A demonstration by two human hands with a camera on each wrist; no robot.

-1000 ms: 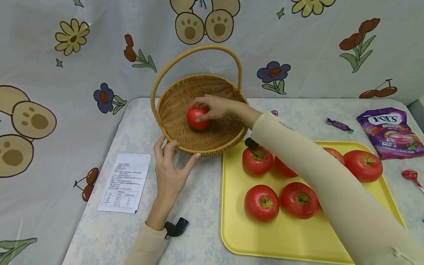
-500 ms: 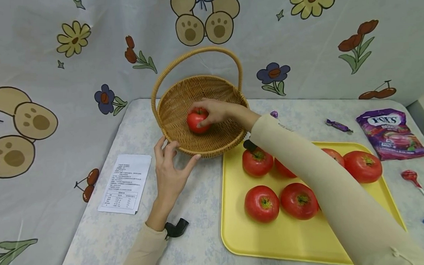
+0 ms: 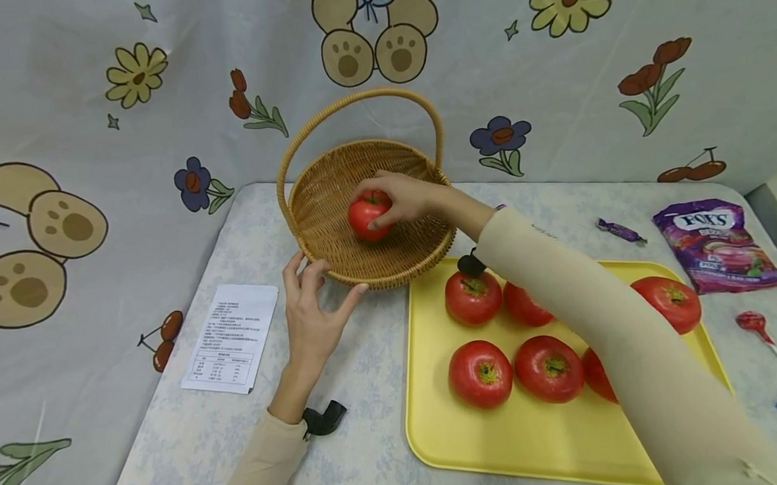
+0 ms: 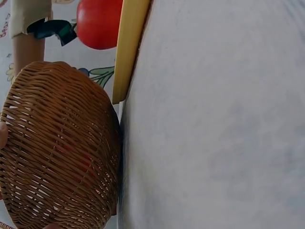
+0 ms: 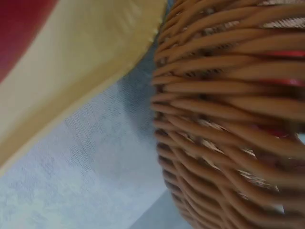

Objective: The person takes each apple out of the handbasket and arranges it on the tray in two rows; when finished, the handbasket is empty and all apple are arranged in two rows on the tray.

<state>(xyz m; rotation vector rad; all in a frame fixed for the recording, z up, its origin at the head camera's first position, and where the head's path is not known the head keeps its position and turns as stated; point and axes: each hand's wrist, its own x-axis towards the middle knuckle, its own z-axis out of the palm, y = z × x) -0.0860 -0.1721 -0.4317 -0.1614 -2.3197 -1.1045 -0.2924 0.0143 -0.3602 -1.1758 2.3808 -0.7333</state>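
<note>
Table (image 3: 368,361) | right hand (image 3: 406,197) grips tomato (image 3: 367,218) in basket (image 3: 326,246) | left hand (image 3: 309,316) relaxed against rim

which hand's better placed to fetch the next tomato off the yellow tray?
Probably right. The right hand grips a tomato inside the basket, and its arm already crosses the yellow tray, where more tomatoes lie. The left hand touches the basket's near rim, away from the tray.

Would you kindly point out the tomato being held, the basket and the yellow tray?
tomato (image 3: 365,218), head view, its bare red side left of the fingers
basket (image 3: 337,263), head view, near woven rim
yellow tray (image 3: 504,441), head view, bare front floor
</note>
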